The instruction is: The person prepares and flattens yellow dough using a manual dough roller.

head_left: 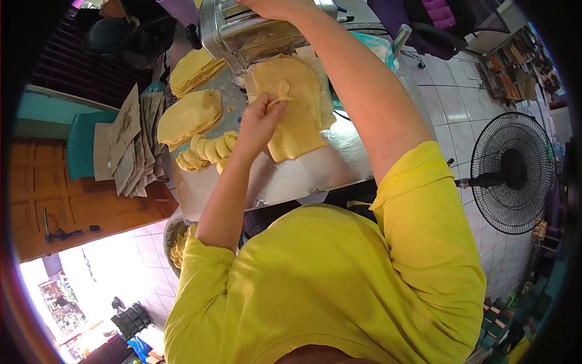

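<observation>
My left hand (262, 118) is closed in a pinch over a stretched dough sheet (297, 136), its fingertips on a small dough piece (284, 90) that lies on the sheet. The sheet comes down from the front of a metal dough roller machine (257, 45) onto the table. At the top edge of the view, my right hand (279, 6) rests on or over the top of this machine; its fingers are mostly cut off by the frame. Left of my left hand are rolled dough pieces (213, 148) and two stacks of flat dough sheets, a near stack (191, 115) and a far stack (195, 70).
The metal-topped table (273, 188) ends just in front of my body. A teal plastic container (373, 48) stands behind my right forearm. Cardboard sheets (130, 145) lean on a green chair (85, 145) at left. A black fan (512, 171) stands at right. A bowl (174, 242) sits below the table's left corner.
</observation>
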{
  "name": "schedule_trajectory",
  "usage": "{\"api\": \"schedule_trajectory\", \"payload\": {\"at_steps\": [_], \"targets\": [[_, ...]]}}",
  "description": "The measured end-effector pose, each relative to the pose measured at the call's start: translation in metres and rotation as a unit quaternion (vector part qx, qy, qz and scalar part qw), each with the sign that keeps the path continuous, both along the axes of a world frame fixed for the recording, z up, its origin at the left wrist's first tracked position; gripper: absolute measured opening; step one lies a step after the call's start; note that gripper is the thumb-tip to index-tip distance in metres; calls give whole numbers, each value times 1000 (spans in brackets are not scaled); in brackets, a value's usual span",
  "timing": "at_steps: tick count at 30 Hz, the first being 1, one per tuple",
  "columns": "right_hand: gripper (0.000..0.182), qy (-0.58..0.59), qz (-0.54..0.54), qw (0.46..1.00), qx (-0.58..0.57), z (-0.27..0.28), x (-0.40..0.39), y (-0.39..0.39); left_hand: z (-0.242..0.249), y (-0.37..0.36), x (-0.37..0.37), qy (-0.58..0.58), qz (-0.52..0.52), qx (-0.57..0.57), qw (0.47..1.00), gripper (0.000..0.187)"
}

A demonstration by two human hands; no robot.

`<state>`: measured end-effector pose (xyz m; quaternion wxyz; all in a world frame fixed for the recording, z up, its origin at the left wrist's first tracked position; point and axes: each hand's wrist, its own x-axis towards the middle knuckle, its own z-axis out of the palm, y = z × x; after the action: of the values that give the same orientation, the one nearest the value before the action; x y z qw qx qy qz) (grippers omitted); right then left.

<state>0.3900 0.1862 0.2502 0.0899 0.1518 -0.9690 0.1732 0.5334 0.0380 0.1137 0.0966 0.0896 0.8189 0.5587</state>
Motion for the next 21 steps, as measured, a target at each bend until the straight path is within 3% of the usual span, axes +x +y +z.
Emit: {"api": "schedule_trajectory", "payload": {"at_steps": [7,10,12,13,15,20,21], "targets": [[45,-2,-2,1000,0,0,-2,1,7,8,-19,-56,-26,49,997,24],[45,21,5,1000,1,-2,-3,2,3,10,-23,-2,-9,-26,1000,25],[45,2,4,1000,2,-1,-4,1,5,15,-19,196,19,-99,975,25],[45,-15,3,1000,5,0,-4,1,5,15,-18,197,19,-100,975,25],[45,7,2,1000,-2,-2,-2,2,1,15,-15,486,64,-183,852,27],[41,55,-7,998,-37,-11,-4,2,-20,-3,43,385,-51,-268,882,29],[36,122,25,987,-100,-16,0,5,-26,-9,51,346,-86,-292,887,29]]}}
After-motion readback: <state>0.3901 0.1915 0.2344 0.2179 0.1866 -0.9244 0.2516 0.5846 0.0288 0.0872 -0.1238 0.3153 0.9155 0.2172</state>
